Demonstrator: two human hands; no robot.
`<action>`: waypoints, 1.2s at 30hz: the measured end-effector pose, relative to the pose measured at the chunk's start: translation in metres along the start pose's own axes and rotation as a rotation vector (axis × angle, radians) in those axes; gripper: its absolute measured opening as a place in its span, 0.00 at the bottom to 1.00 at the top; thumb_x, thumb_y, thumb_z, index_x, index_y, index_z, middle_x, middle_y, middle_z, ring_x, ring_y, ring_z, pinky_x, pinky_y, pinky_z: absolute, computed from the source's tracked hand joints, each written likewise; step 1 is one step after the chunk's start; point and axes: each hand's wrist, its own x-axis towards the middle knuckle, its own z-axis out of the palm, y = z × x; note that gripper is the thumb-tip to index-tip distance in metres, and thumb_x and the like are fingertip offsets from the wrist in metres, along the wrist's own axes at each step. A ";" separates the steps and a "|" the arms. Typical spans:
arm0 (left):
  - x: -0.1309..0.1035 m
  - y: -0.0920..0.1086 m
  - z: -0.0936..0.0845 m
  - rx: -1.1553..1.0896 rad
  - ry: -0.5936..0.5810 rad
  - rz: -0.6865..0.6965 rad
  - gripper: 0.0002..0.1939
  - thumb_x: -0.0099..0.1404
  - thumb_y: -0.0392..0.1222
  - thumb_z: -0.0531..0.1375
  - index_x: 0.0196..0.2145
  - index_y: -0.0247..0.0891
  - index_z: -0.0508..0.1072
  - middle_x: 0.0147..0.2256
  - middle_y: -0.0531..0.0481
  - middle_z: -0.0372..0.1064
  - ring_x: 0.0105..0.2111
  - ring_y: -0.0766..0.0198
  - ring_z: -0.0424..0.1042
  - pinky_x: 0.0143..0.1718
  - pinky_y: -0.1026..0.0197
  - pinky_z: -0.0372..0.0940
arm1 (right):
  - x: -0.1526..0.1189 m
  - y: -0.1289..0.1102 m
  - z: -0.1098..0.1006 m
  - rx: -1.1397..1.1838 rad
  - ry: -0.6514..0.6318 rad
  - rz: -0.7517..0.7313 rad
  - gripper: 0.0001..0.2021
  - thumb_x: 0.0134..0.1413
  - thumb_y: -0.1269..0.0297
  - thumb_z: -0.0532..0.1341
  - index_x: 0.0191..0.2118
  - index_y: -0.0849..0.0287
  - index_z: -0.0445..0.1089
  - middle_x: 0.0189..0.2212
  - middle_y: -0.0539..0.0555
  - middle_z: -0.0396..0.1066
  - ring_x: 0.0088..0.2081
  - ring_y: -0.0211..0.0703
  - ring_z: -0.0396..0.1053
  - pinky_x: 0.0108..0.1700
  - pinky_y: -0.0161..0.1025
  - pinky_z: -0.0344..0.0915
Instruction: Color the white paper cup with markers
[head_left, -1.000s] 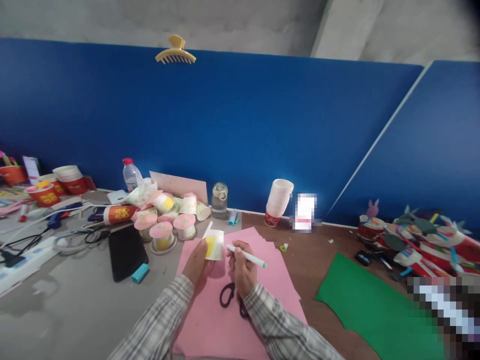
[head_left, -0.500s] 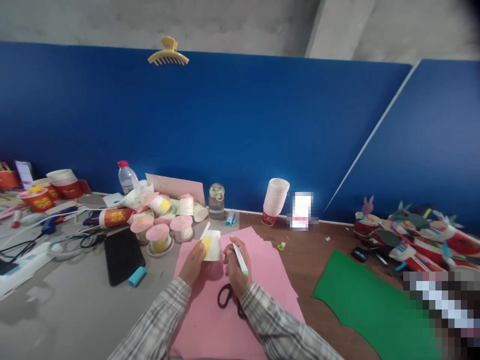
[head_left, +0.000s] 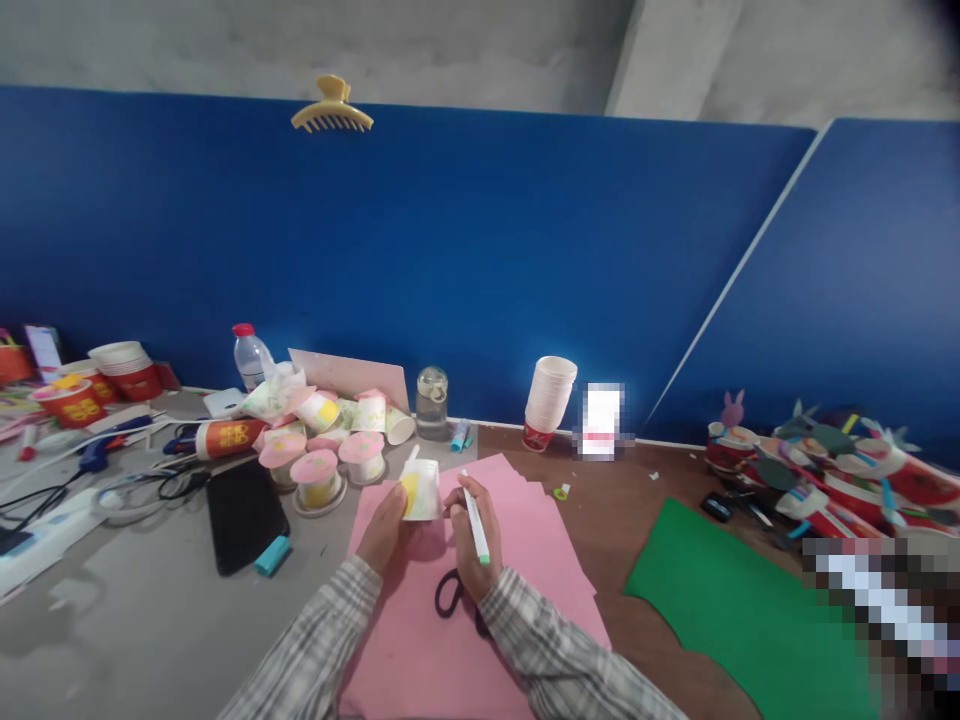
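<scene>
My left hand is closed around a small white paper cup with a yellow patch, held above pink paper sheets. A thin white stick-like item pokes up behind the cup; its lower part is hidden. In my right hand is a white marker with a green end, close to the right side of the cup. Black-handled scissors lie on the pink paper, partly covered by my right wrist.
Decorated cups with pink tops, a black phone and a teal block lie left. A jar and stacked cups stand behind. Green paper and red cup crafts are on the right.
The marker in my right hand has tilted slightly more upright, its green end a little lower. The cup has shifted very slightly. The camera view has moved a little.
</scene>
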 end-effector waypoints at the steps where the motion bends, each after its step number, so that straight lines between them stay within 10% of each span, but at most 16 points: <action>1: -0.002 0.000 0.002 -0.019 0.003 0.020 0.29 0.39 0.63 0.61 0.33 0.37 0.72 0.28 0.47 0.73 0.30 0.56 0.70 0.28 0.58 0.65 | -0.001 -0.002 0.000 -0.005 0.006 -0.028 0.16 0.50 0.65 0.54 0.47 0.51 0.62 0.29 0.48 0.67 0.30 0.43 0.67 0.30 0.38 0.67; 11: -0.008 0.002 0.011 -0.096 0.018 0.056 0.27 0.37 0.60 0.63 0.28 0.34 0.73 0.22 0.47 0.73 0.25 0.56 0.71 0.23 0.60 0.63 | -0.001 -0.026 -0.002 -0.020 -0.022 -0.246 0.13 0.54 0.59 0.51 0.41 0.53 0.70 0.28 0.50 0.67 0.30 0.45 0.67 0.34 0.42 0.66; 36: -0.008 0.008 0.006 -0.188 -0.035 0.039 0.29 0.42 0.58 0.62 0.36 0.34 0.71 0.29 0.44 0.74 0.28 0.56 0.72 0.26 0.58 0.67 | 0.001 -0.006 0.005 -0.026 0.049 -0.069 0.13 0.51 0.60 0.54 0.42 0.53 0.69 0.27 0.48 0.67 0.27 0.41 0.67 0.29 0.37 0.66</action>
